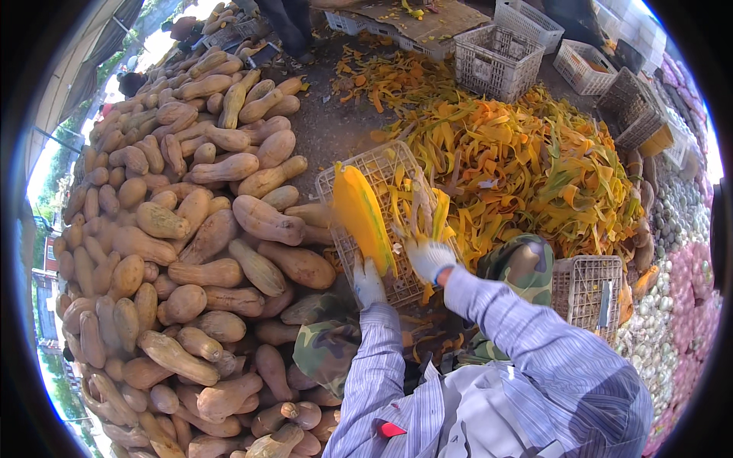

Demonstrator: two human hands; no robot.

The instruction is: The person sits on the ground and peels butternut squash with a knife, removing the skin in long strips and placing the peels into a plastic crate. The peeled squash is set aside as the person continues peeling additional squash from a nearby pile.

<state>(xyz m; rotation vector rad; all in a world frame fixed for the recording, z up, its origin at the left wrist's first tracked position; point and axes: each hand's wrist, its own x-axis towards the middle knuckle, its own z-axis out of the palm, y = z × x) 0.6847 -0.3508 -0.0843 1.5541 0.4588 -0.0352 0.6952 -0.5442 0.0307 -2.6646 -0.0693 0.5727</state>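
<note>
A butternut-type squash [361, 214], peeled to bright yellow-orange with a green streak, lies lengthwise on an upturned plastic crate [366, 160] between my knees. My left hand [368, 281], in a white glove, holds its near end. To its right my gloved right hand [429, 259] is closed around a bunch of long peel strips [422, 200], which stick out away from me over the crate. Whether a tool is inside that fist is hidden.
Unpeeled squashes [266, 220] are heaped on the left. A mound of peelings [515, 166] rises at the front right. A knife [605, 303] rests on a crate [572, 286] by my right knee. Empty crates [498, 63] stand beyond; a person's legs [286, 28] show at the top.
</note>
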